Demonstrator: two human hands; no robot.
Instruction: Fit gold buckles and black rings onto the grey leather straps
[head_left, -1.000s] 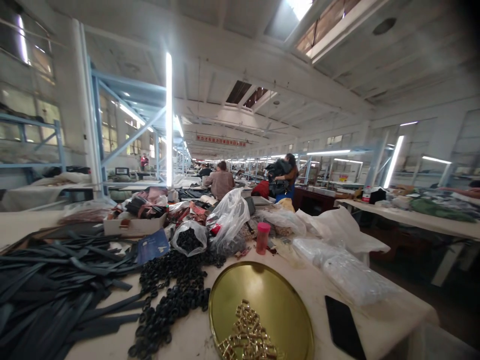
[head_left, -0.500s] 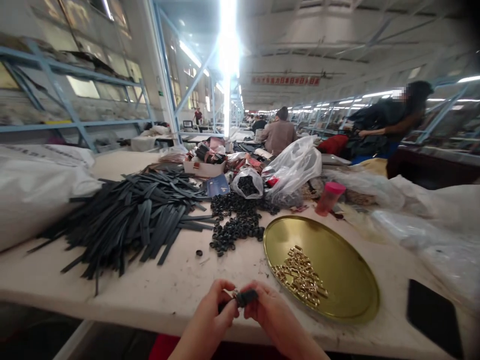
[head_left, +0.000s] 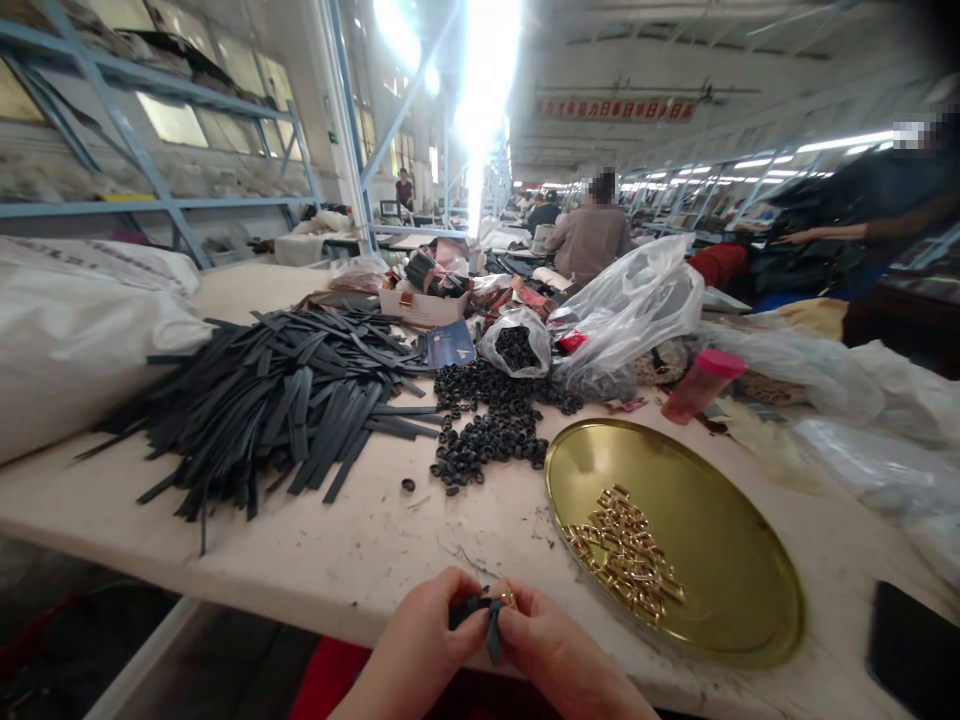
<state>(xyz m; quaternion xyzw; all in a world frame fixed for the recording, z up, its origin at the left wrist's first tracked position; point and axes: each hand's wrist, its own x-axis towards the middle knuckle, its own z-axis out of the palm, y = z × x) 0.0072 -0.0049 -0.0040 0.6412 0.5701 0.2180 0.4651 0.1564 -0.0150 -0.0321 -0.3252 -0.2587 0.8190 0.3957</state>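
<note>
At the table's front edge, both my hands meet over one dark strap [head_left: 493,640]. My left hand [head_left: 431,630] is closed on the strap, part of which shows between its thumb and fingers. My right hand [head_left: 547,635] pinches a small gold buckle [head_left: 508,598] against the strap; how far the strap passes through it is hidden by the fingers. Right of my hands lies a round gold tray [head_left: 720,560] with a heap of gold buckles [head_left: 626,550]. Beyond my hands are a pile of small black loops [head_left: 487,445] and a single loop [head_left: 407,485].
Dark strips [head_left: 277,400] are heaped on the left beside a white sack [head_left: 90,340]. Farther back stand a clear bag of loops [head_left: 516,345], a plastic bag [head_left: 630,310] and a pink-lidded jar [head_left: 701,385]. A black flat object [head_left: 911,640] lies far right. Other people work beyond.
The view has shifted, so the table things appear farther right. My hands have drawn closer together; the strap's end now points down between them, and the gold buckle shows at my right fingertips.
</note>
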